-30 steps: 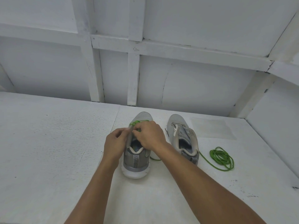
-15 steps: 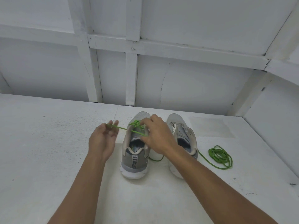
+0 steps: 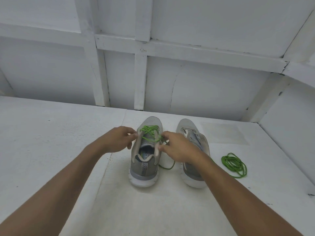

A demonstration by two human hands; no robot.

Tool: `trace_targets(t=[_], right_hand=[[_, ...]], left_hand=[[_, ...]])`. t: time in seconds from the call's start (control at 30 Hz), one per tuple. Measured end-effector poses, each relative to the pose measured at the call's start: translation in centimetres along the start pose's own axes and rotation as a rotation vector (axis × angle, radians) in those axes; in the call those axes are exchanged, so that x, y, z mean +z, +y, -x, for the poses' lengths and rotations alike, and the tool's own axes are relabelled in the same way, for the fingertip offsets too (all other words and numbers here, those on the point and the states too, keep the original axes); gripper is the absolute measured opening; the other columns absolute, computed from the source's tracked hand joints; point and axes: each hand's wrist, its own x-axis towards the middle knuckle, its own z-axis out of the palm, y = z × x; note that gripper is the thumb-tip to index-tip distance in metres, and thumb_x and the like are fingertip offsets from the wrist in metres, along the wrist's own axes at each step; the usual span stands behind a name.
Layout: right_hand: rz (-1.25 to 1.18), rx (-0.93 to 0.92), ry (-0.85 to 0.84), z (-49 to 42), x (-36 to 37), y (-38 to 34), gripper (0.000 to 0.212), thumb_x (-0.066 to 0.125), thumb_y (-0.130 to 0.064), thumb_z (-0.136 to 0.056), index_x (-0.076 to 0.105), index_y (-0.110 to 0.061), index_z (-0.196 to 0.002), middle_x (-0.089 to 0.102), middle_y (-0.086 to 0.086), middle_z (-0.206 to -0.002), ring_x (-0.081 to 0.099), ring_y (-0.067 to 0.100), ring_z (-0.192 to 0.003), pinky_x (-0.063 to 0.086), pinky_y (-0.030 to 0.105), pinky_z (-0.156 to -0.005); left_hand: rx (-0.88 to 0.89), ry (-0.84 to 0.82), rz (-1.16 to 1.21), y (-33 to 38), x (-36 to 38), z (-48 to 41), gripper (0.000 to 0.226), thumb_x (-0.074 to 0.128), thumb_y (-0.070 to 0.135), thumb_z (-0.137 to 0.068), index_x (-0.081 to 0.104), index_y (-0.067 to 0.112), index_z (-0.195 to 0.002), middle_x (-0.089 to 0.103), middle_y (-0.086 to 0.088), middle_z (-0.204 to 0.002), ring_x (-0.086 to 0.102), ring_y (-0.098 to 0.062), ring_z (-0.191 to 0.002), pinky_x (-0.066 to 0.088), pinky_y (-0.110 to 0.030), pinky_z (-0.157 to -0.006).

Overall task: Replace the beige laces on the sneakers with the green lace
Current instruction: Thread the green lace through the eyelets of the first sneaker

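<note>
Two grey sneakers stand heel toward me on a white surface. The left sneaker (image 3: pixel 144 160) has a green lace (image 3: pixel 150 133) crossed through its upper eyelets. My left hand (image 3: pixel 119 138) pinches at the shoe's left eyelet edge, where the lace comes out. My right hand (image 3: pixel 177 147) grips the right eyelet flap, with the lace running under its fingers and trailing down in a loop behind the wrist. The right sneaker (image 3: pixel 196 147) has no lace and is partly hidden by my right forearm. A coiled green lace (image 3: pixel 234 165) lies to its right.
The white table (image 3: pixel 51 150) runs back to a white panelled wall (image 3: pixel 170 74) just behind the shoes. A side wall (image 3: pixel 289 133) closes in on the right.
My left hand has come back in from the left to the shoe's eyelet edge. My right hand has slid down from the tongue to the right flap. The view has shifted slightly.
</note>
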Motion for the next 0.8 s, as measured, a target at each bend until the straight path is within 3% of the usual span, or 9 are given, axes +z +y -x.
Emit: trace_targets(t=[0.1,0.17,0.27,0.33,0.47,0.53,0.63,0.73,0.8], right_hand=[[0.032,-0.015,0.082,-0.3,0.2,-0.1,0.014,0.053,-0.019,-0.096,0.064,-0.015,-0.103,0.065,0.007,-0.099,0.059,0.029,-0.092,0.046,0.034,-0.074],[0.069,-0.009,0.144,-0.4,0.4,0.0,0.020,0.052,-0.015,-0.094,0.061,-0.015,-0.076,0.059,0.007,-0.078,0.058,0.031,-0.080,0.043,0.033,-0.064],[0.265,-0.050,0.224,-0.4,0.2,0.5,0.021,0.052,-0.015,-0.094,0.074,-0.015,-0.093,0.056,0.006,-0.090,0.056,0.029,-0.093,0.046,0.034,-0.070],[0.418,-0.072,0.276,-0.1,-0.6,0.4,0.026,0.049,-0.026,-0.098,0.073,-0.019,-0.103,0.055,0.005,-0.102,0.052,0.027,-0.099,0.041,0.033,-0.067],[0.454,0.038,0.274,0.1,-1.1,0.1,0.027,0.043,-0.028,-0.099,0.067,-0.015,-0.097,0.059,0.004,-0.087,0.055,0.025,-0.080,0.030,0.028,-0.052],[0.312,0.081,0.260,-0.3,-0.9,0.3,0.023,0.044,-0.023,-0.097,0.065,-0.014,-0.101,0.064,0.004,-0.091,0.059,0.026,-0.085,0.039,0.030,-0.058],[-0.137,0.102,0.273,-1.4,-0.9,0.2,0.024,0.054,-0.022,-0.093,0.061,-0.020,-0.116,0.064,-0.003,-0.110,0.059,0.019,-0.102,0.045,0.028,-0.080],[-0.622,0.141,0.324,-2.6,-0.9,-1.1,0.011,0.060,-0.023,-0.092,0.055,-0.023,-0.102,0.062,-0.004,-0.107,0.061,0.017,-0.100,0.051,0.034,-0.083],[-0.778,0.156,0.293,-3.3,-0.7,-2.3,0.014,0.064,-0.024,-0.090,0.052,-0.023,-0.098,0.062,0.001,-0.107,0.062,0.017,-0.096,0.053,0.034,-0.080]], left_hand=[[-0.009,-0.046,-0.116,0.6,-0.8,-0.4,0.029,0.046,0.037,-0.100,0.067,0.018,-0.100,0.070,0.010,-0.075,0.063,-0.011,-0.078,0.048,-0.027,-0.070],[-0.015,-0.098,-0.167,0.8,-1.5,-0.4,0.025,0.047,0.033,-0.100,0.066,0.018,-0.098,0.071,0.012,-0.079,0.062,-0.012,-0.082,0.047,-0.026,-0.071],[0.000,-0.064,-0.235,0.4,-2.9,-0.5,0.020,0.050,0.030,-0.099,0.066,0.018,-0.096,0.071,0.012,-0.083,0.057,-0.006,-0.071,0.040,-0.022,-0.062],[0.000,-0.012,-0.253,0.1,-4.0,-0.6,0.020,0.051,0.031,-0.098,0.067,0.020,-0.095,0.072,0.013,-0.086,0.054,0.000,-0.067,0.038,-0.020,-0.061],[0.041,0.124,-0.167,-0.3,-4.8,-1.0,0.021,0.054,0.039,-0.096,0.068,0.024,-0.088,0.072,0.016,-0.083,0.066,-0.002,-0.065,0.044,-0.020,-0.061],[0.061,0.220,-0.099,-0.1,-4.4,-1.4,0.014,0.059,0.032,-0.094,0.068,0.024,-0.086,0.073,0.013,-0.081,0.068,-0.001,-0.067,0.046,-0.020,-0.061],[0.097,0.347,0.004,0.6,-3.6,-1.9,0.002,0.066,0.025,-0.089,0.069,0.025,-0.089,0.073,0.008,-0.080,0.068,-0.007,-0.078,0.050,-0.022,-0.071],[0.171,0.411,0.115,1.9,-3.4,-2.6,0.021,0.071,0.022,-0.087,0.066,0.024,-0.107,0.072,0.007,-0.088,0.067,-0.009,-0.086,0.052,-0.025,-0.080],[0.228,0.403,0.180,3.0,-3.5,-3.1,0.032,0.072,0.020,-0.086,0.061,0.024,-0.116,0.074,0.009,-0.091,0.068,-0.008,-0.090,0.052,-0.028,-0.085]])
